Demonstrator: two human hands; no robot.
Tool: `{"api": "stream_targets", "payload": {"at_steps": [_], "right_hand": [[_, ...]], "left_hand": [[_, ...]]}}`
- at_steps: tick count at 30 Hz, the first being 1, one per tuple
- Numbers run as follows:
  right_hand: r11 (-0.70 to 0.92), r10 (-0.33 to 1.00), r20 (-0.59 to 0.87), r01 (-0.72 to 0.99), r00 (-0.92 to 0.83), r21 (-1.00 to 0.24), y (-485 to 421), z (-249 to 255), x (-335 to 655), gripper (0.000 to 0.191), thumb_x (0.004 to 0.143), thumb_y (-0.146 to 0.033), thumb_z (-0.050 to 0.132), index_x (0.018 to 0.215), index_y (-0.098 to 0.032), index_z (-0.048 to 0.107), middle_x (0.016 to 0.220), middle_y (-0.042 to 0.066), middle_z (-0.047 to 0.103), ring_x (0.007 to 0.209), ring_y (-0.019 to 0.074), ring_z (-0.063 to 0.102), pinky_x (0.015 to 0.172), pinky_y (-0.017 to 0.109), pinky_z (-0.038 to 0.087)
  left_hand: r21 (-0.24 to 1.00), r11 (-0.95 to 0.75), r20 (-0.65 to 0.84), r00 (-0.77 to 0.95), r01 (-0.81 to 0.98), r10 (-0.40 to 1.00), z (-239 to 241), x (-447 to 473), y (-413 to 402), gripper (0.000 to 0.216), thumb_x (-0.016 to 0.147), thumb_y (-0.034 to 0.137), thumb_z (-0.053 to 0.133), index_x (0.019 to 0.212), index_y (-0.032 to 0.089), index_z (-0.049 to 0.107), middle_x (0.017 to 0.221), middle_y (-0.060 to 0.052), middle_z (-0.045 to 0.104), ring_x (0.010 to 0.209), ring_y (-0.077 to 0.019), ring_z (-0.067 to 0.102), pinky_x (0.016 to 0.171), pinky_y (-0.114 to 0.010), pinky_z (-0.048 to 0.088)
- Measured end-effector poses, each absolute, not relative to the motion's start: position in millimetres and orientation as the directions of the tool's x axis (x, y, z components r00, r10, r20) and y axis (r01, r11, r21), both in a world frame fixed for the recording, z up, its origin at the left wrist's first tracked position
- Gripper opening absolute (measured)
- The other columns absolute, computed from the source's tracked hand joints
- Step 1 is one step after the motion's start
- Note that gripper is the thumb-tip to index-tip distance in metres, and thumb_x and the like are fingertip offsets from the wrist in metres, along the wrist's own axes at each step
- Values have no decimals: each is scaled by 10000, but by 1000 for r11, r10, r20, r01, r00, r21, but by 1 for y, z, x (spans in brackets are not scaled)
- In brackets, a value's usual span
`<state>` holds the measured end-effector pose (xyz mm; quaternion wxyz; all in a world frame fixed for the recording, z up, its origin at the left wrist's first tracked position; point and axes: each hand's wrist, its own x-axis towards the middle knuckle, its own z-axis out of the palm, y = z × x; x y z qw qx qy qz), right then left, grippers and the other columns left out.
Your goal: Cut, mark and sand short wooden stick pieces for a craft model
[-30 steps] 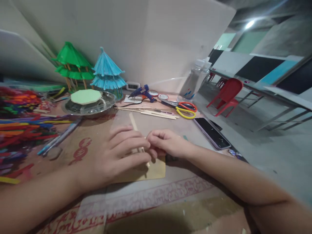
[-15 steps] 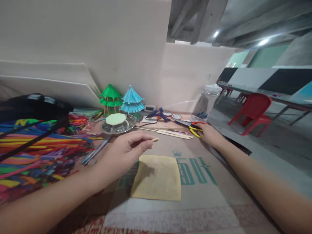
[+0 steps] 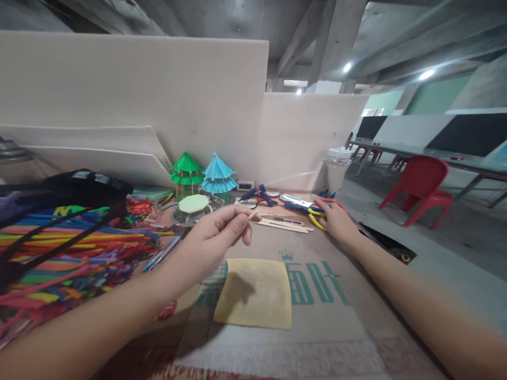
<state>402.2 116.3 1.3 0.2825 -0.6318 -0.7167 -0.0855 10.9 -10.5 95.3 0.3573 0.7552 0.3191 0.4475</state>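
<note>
My left hand (image 3: 216, 240) is raised above the table, pinching a thin wooden stick (image 3: 252, 215) between thumb and fingers. Below it lies a yellow paper square (image 3: 255, 293) on printed cardboard (image 3: 317, 285). My right hand (image 3: 335, 219) reaches to the far right and closes over the red and yellow handles of a pair of scissors (image 3: 303, 203). Several loose wooden sticks (image 3: 283, 225) lie just left of that hand.
A pile of coloured sticks (image 3: 59, 248) and a black strap fill the left. Green (image 3: 186, 171) and blue (image 3: 217, 177) paper pagodas, a metal dish with a green octagon (image 3: 194, 204), a blue glue gun (image 3: 259, 194) and a plastic jar (image 3: 335, 171) stand at the back. A red chair (image 3: 420, 187) stands right.
Both hands were together on a stick over the yellow paper. The left hand lifted with the stick, and the right hand moved out to the scissors. The view has tilted upward.
</note>
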Motion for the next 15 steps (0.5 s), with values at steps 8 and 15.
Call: {"api": "stream_targets", "payload": {"at_steps": [8,15], "right_hand": [[359,867,496,753,-50,-551,67,69,325,376,979,-479,480,1216,-196,551,722,18,651,612,218,652,625,347,548],[524,821,357,338,-445,-782,-13,74,242,341,959,-551,575,1135,-265,518,866,7,538,723,167,555,660,297,502]], "left_hand": [[690,-666,551,390,285,738,97,9,-15,246,1025,405,520,1012,217,679,765,26,610,726,-117,565,659,-241,452],[626,-707,629,325,327,707,112,4,-20,229,991,375,566,1003,204,718,854,-5,724,730,-134,625,607,-240,465]]}}
